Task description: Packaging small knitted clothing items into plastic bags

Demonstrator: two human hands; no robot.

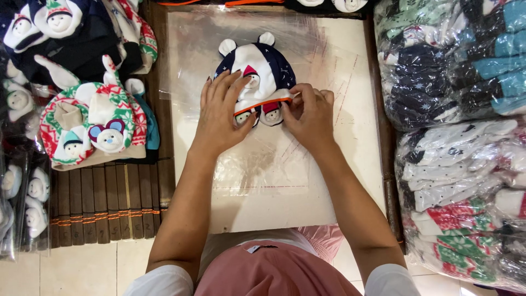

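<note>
figure: my two hands on a small navy-and-white knitted baby hat with two round white ears and an orange-trimmed brim (257,68), which lies flat on a clear plastic bag (263,164) spread over the pale board of the counter (356,164), near the middle of its far half. my left hand (222,112) rests palm down on the hat's left side, its fingers (230,85) spread wide and pressing the knit flat, closed on nothing. my right hand (312,115) is at the brim's right end, its fingers (301,93) drawn narrow in a pinch on the orange edge; two small stuffed snowman figures (257,115) hang just below the brim between my hands.

handling, as i judge it: the hat is light, soft and limp, with no stiffness of its own, so it will sag and fold wherever it is not supported. the knit looks grippy, not slippery; the film beneath is slick and likely to slide or wrinkle. nothing here seems fragile, though the sewn-on figures and ears could snag. the firmest hold is the doubled brim, pinched at both ends.

surroundings: a red, green and white patterned knitted hat with a mouse-like face (93,126) lies on the pile to my left, and clear bags of packed knitwear (455,109) are stacked to my right, well apart from my hands.
</note>
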